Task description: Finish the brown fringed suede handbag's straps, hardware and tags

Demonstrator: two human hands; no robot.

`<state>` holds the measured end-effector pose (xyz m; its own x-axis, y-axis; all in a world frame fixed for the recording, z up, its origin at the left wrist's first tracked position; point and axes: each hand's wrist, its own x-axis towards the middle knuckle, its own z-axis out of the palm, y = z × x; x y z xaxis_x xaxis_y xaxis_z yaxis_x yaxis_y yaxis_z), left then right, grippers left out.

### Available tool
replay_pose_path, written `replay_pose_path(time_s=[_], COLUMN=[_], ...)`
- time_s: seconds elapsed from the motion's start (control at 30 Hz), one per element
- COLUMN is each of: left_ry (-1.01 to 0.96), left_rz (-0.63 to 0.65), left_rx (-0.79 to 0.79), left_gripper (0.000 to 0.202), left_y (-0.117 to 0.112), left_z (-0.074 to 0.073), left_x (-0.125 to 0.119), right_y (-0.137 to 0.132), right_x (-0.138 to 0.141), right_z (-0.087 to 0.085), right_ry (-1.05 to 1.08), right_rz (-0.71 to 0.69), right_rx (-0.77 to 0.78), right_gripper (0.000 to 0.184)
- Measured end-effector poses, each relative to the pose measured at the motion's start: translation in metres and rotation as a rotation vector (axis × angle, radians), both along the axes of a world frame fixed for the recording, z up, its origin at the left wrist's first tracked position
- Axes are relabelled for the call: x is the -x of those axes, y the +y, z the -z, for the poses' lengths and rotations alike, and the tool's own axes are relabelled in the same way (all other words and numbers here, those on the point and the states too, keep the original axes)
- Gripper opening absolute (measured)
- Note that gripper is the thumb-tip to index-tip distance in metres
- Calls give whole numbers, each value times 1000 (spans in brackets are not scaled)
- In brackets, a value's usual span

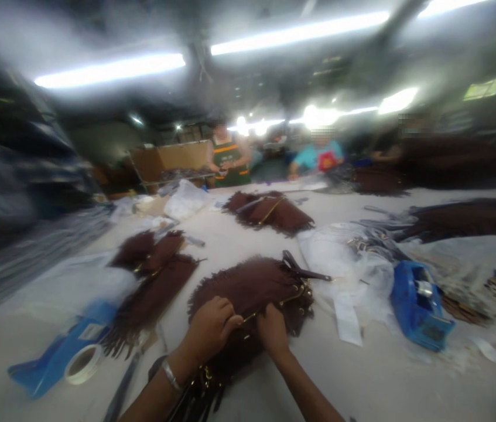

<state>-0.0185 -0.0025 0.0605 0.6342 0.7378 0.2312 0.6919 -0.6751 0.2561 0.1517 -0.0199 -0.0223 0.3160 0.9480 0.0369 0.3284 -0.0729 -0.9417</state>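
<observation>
Brown fringed bag [248, 284] on bench [388, 381]

Located directly beneath left hand [213, 329] and right hand [273, 329]. Pinched along gold zip [250, 319] by curled fingers of both. To left of hands: blue dispenser [65, 354], white tape roll [83, 380]. To right: second blue dispenser [415, 310].

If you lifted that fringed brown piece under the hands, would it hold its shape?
Probably not: the fringed brown piece looks like soft, slack material, so it would likely sag. Its fringe of loose strips may swing. The gold-coloured fittings could weigh down one edge.
</observation>
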Motion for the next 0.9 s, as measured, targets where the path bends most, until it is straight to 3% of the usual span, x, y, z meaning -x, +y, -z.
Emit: replay_pose_path(time_s=[0.13,0.3,0.43,0.53,0.67,0.8,0.9], left_ry=[-88,-40,110,205,218,194,178], left_rz=[57,282,501,462,398,384,411], left_rx=[55,48,48,73,98,116,119], left_gripper=[20,37,40,41,40,40,41], left_y=[31,66,78,82,85,85,85], left_z=[-4,1,14,28,41,43,45], left_x=[-2,-29,-66,-82,-82,-81,-83], right_y=[-25,-40,-32,-28,-26,-29,-33], right_x=[-30,-70,-73,-71,-71,-50,-23], right_z=[-2,12,22,21,12,3,0], right_ry=[61,-309,-427,-536,-637,-521,-414], right_rz=[-98,244,138,85,31,-8,57], right_rx=[49,18,76,111,167,170,132], right_gripper=[28,42,35,25,22,20,18])
